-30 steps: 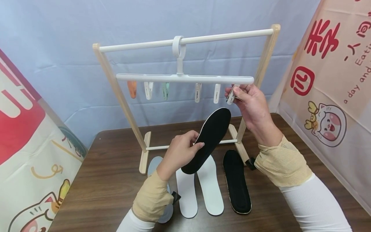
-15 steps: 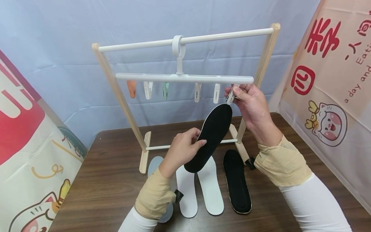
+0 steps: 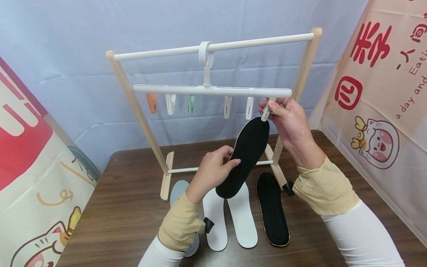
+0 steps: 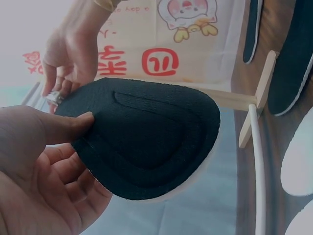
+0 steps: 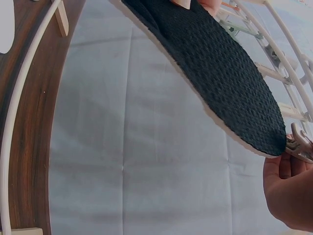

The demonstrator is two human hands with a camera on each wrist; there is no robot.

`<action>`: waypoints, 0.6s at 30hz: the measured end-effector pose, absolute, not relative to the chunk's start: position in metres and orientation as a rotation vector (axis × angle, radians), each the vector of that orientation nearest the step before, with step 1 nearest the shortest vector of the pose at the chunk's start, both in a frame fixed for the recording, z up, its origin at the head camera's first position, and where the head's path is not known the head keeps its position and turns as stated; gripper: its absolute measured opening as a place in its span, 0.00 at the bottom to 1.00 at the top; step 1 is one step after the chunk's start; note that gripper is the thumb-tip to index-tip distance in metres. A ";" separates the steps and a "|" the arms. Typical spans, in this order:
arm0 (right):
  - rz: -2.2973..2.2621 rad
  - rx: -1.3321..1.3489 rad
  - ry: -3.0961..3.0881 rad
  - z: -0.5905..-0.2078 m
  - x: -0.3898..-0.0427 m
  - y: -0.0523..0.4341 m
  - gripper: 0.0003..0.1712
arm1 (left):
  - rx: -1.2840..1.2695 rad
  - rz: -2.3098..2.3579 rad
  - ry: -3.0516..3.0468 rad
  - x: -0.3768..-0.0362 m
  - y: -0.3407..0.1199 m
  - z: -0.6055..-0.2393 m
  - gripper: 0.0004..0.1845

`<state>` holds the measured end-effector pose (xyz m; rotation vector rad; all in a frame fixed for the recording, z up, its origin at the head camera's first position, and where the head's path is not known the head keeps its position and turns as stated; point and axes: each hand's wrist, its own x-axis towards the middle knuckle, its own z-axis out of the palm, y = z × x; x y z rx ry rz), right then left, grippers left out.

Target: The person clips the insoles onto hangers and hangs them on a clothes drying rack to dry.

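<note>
Between thumb and fingers my left hand (image 3: 215, 168) grips a black insole (image 3: 248, 152) with a pale underside, tilted up to the right. My right hand (image 3: 290, 120) pinches a pale clothespin (image 3: 265, 111) at the right end of the white hanger bar (image 3: 213, 90). The insole's upper tip overlaps the lower end of that clothespin; in the right wrist view the tip of the insole (image 5: 244, 98) sits right at the jaws of the clothespin (image 5: 299, 144). In the left wrist view the thumb lies on the black face of the insole (image 4: 151, 137).
More clothespins hang along the bar, among them an orange one (image 3: 152, 103) and a green one (image 3: 190, 104). A wood-and-white rack (image 3: 213, 46) carries the hanger. On the table (image 3: 126, 207) lie a black insole (image 3: 273, 211), two white insoles (image 3: 242, 218) and a grey one (image 3: 179, 189).
My left hand has moved the black insole up and to the right, so its tip now meets the clothespin. My right hand has stayed in place on the clothespin.
</note>
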<state>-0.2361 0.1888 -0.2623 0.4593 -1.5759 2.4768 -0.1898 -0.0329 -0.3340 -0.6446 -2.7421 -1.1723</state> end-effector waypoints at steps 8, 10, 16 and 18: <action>2.479 0.452 -1.566 -0.262 -0.236 0.189 0.04 | -0.639 -1.203 -2.743 -0.192 -0.030 -0.335 0.11; 2.482 0.453 -1.561 -0.262 -0.236 0.189 0.04 | -0.642 -1.210 -2.736 -0.193 -0.029 -0.335 0.11; 2.488 0.459 -1.539 -0.261 -0.235 0.189 0.04 | -0.657 -1.236 -2.717 -0.194 -0.030 -0.336 0.11; 2.489 0.463 -1.536 -0.261 -0.235 0.189 0.04 | -0.650 -1.251 -2.713 -0.194 -0.031 -0.337 0.11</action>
